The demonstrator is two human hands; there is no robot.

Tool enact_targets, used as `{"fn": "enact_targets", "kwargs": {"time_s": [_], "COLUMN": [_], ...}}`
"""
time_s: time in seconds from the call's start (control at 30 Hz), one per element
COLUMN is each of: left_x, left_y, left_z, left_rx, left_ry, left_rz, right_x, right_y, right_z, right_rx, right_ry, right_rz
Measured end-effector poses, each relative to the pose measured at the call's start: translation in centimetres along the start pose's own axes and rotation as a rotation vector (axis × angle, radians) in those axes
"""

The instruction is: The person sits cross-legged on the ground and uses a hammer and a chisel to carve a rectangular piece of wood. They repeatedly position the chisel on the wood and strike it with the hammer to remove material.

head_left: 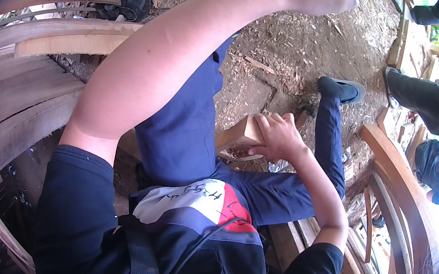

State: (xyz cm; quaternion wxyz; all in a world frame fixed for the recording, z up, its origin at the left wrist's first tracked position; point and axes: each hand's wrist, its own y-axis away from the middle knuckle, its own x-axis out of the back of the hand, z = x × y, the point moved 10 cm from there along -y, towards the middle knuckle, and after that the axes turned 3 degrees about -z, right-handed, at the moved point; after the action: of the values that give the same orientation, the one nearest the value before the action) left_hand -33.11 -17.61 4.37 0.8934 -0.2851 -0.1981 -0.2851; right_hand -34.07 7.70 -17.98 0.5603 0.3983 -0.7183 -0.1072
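My left arm reaches far out across the view. My left hand [326, 0] is at the top edge, closed round something dark that the edge mostly cuts off. My right hand [281, 137] grips the end of a pale, squared wooden block [239, 134], with its fingers over the upper edge and the thumb along the side. That block lies between my legs, in dark blue trousers [178, 137]; its other end is hidden behind my thigh.
Curved wooden boards [19, 99] are stacked at the left, with a black bag [135, 1] on them. More curved timbers [407, 184] stand at the right. Wood chips litter the dirt floor [297, 53]. Another person's dark-trousered leg [429, 101] is at the far right.
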Motion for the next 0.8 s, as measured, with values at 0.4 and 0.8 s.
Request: {"fn": "enact_targets", "kwargs": {"time_s": [0.4,0.8], "left_x": [0.6,3.0], "left_y": [-0.1,1.5], "left_z": [0.5,-0.2], "left_rx": [0.117,0.022], "left_ry": [0.041,-0.027], "left_rz": [-0.009,0.126], "right_x": [2.6,4.8], "right_y": [6.1,4.2], "right_z": [1.7,3.6], "right_rx": [-0.196,-0.378], "right_ry": [0.092,-0.047], "right_rz": [0.769,0.671]}}
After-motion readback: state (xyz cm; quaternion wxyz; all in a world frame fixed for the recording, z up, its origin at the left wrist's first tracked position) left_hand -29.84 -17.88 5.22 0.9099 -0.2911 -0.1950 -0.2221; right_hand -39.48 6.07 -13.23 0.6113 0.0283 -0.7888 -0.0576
